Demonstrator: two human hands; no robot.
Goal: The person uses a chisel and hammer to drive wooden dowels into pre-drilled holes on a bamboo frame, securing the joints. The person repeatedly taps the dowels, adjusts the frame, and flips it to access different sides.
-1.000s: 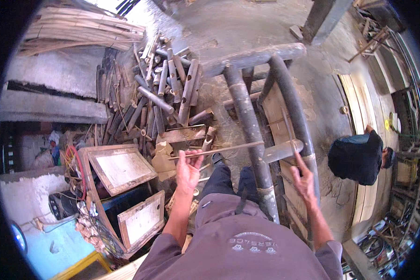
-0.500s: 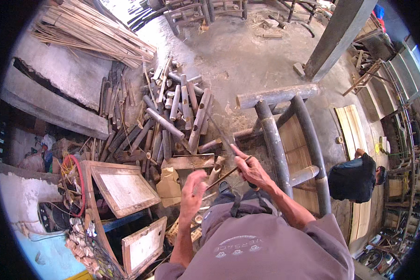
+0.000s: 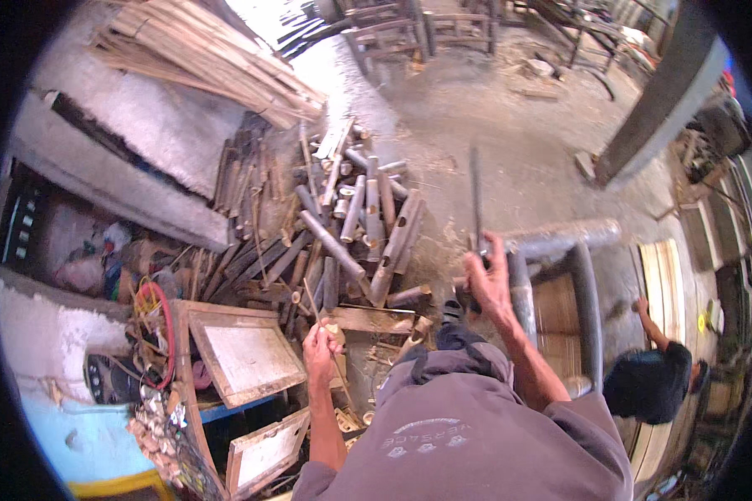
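Observation:
My left hand [image 3: 319, 346] is closed on a thin bamboo strip [image 3: 310, 299], which sticks up past the fingers and runs down beside the wrist. In my right hand [image 3: 488, 275] is a long, narrow, dark knife [image 3: 476, 192], its blade pointing away from me; motion blurs the blade and hides the handle's detail. The right hand is raised just left of a dark bamboo frame [image 3: 589, 313] with a thick top rail. The two hands are well apart. Ahead of the left hand lies a pile of cut bamboo pieces [image 3: 355, 209].
Framed white panels [image 3: 246, 355] stand left of my left arm. Long split strips [image 3: 217, 63] lie at the far left. A concrete post [image 3: 656, 113] rises at far right. Another person [image 3: 650, 384] bends by pale bamboo slats [image 3: 664, 284] on the right.
My hands have moved apart: the left toward the panels with the bamboo strip, the right up and rightward with the knife. The view has shifted, and the other person's arm now reaches out.

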